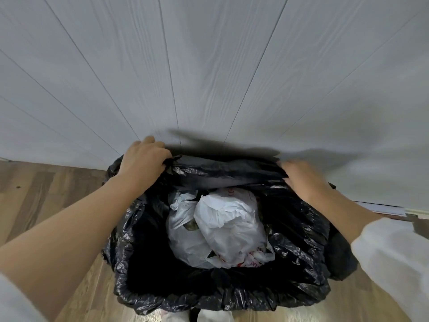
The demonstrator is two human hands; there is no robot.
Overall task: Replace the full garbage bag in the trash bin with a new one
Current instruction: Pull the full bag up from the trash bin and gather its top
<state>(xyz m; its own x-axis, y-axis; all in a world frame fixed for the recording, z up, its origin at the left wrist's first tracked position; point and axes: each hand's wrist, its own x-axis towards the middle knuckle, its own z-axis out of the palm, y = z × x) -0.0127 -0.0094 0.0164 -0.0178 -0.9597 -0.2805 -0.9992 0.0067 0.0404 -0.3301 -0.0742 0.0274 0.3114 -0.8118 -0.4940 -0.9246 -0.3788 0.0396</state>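
Note:
A black garbage bag (pixel 232 296) lines a trash bin below me, its crinkled edge folded over the bin's rim all round. Inside lie white plastic bags of rubbish (pixel 222 226), one with red print. My left hand (pixel 141 161) grips the bag's edge at the far left corner, fingers curled over the plastic. At the far right corner my right hand (pixel 301 177) pinches the same far edge, which is pulled taut between the two hands. The bin itself is hidden under the bag.
A grey panelled wall (pixel 209 66) rises directly behind the bin. Wood-look floor (pixel 46 194) spreads to the left and in front. A white skirting strip (pixel 385 209) runs along the wall at the right. Something white (pixel 209 317) shows at the bin's near side.

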